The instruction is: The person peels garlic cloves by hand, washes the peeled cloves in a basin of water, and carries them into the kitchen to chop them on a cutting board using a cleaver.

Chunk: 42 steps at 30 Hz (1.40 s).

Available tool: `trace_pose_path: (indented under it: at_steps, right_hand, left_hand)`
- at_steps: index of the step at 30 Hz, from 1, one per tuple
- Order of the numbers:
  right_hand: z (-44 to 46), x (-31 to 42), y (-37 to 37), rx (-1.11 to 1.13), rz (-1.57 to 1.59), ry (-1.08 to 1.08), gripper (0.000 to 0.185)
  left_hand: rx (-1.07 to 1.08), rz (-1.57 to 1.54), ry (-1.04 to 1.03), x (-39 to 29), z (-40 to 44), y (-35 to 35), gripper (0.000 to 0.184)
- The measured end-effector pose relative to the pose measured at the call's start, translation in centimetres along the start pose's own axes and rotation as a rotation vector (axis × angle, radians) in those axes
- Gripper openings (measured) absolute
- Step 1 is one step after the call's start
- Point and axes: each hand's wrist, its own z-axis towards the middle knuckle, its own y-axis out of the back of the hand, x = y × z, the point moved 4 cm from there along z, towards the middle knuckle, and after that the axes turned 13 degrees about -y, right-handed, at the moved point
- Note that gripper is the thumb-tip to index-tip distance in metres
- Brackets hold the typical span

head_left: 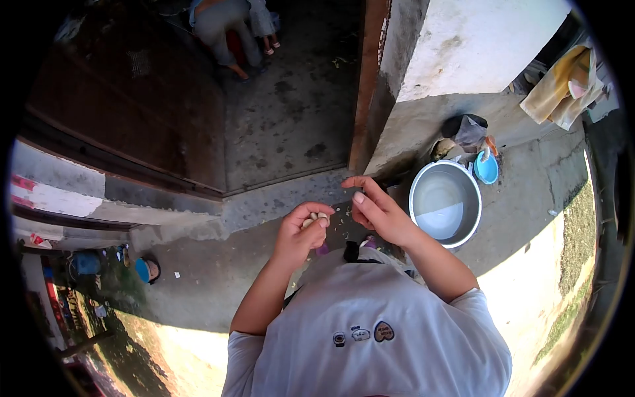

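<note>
My left hand (301,231) is curled around several small, rounded whitish pieces (312,220) that look like garlic cloves. They show between the thumb and the bent fingers. To its right, my right hand (378,210) is held up, palm turned inward. Its index finger stretches toward the left hand, the thumb stands apart from it, and the other fingers bend. Nothing shows in the right hand. The two hands are a short gap apart, in front of my white shirt (370,317). Small pale scraps lie on the ground below them.
A large metal basin (444,204) holding water stands to the right, beside a small blue basin (486,167). Ahead is a doorway with a dark floor (291,112), where a person (228,33) bends over beside another person's legs. A blue bucket (147,270) stands left.
</note>
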Motion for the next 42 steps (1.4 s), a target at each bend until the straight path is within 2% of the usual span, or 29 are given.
trace_pose_path:
  at_steps: [2, 3, 4, 6, 7, 9, 10, 12, 16, 18, 19, 21, 24, 25, 27, 28, 30, 34, 42]
  right_hand:
    - [0.0, -1.2, -0.4, 0.245, 0.437, -0.394, 0.060]
    - [0.2, -1.6, -0.5, 0.240, 0.341, -0.400, 0.073]
    - [0.2, -1.6, -0.5, 0.237, 0.341, -0.403, 0.073]
    - [0.1, -1.6, -0.7, 0.260, 0.350, -0.406, 0.068]
    - [0.1, -1.5, -0.8, 0.259, 0.350, -0.407, 0.068]
    - [0.0, -1.3, -1.1, 0.264, 0.260, -0.397, 0.069]
    - [-0.1, -1.3, -1.0, 0.263, 0.259, -0.397, 0.069]
    - [-0.1, -1.6, -0.9, 0.306, 0.242, -0.420, 0.067]
    - [0.0, -2.6, -1.1, 0.242, 0.415, -0.401, 0.060]
    - [0.1, -2.6, -0.5, 0.066, 0.375, -0.265, 0.044]
    - [0.1, -2.8, -0.5, 0.069, 0.372, -0.261, 0.044]
    - [-0.2, -2.0, -0.3, -0.042, -0.300, 0.054, 0.029]
    - [-0.4, -1.3, -0.9, -0.101, -0.365, 0.091, 0.021]
    - [-0.4, -1.1, -1.0, -0.100, -0.365, 0.091, 0.021]
    - [-0.6, -0.3, -1.1, -0.213, -0.572, 0.209, 0.019]
    - [-0.5, -0.2, -1.0, -0.212, -0.571, 0.210, 0.019]
    - [-0.7, 0.3, -1.0, -0.189, -0.624, 0.387, 0.016]
    - [-0.6, 0.4, -1.0, -0.183, -0.673, 0.429, 0.016]
    - [-0.3, -0.7, -1.1, -0.139, -0.545, 0.457, 0.014]
  left_hand:
    - [-0.042, -0.654, 0.257, 1.6, -0.1, -0.3, 0.005]
    - [-0.077, -0.688, 0.308, 1.6, -0.1, -0.8, 0.008]
    - [-0.075, -0.691, 0.311, 1.9, -0.1, -1.1, 0.008]
    - [-0.021, -0.458, 0.244, 2.3, 0.0, -1.2, 0.007]
    - [-0.021, -0.459, 0.245, 2.4, 0.1, -1.9, 0.007]
    - [0.052, 0.175, -0.130, 1.0, 1.0, -3.0, 0.016]
    - [0.053, 0.174, -0.131, 0.8, 1.0, -3.0, 0.016]
    - [0.150, 0.389, -0.189, 0.4, 1.0, -3.4, 0.024]
    - [0.120, 0.401, -0.274, 0.7, 0.9, -3.2, 0.016]
    - [-0.101, 0.070, -0.152, 1.1, 1.0, -2.4, 0.012]
    - [-0.102, 0.072, -0.157, 1.0, 1.0, -2.2, 0.012]
    - [-0.147, -0.044, -0.071, 1.0, 0.9, -1.8, 0.011]
    - [-0.113, -0.073, -0.171, 0.4, 0.7, -2.9, 0.011]
    - [-0.114, -0.072, -0.171, 0.2, 0.7, -2.9, 0.011]
    - [-0.066, -0.252, -0.117, -0.1, 0.7, -3.1, 0.010]
    - [-0.066, -0.251, -0.117, -0.1, 0.7, -2.8, 0.010]
    - [-0.031, -0.328, -0.040, 0.3, 0.7, -2.6, 0.010]
    - [-0.011, -0.430, -0.009, 0.9, 0.8, -2.7, 0.009]
    - [-0.064, -0.568, -0.005, 1.4, 0.7, -3.6, 0.005]
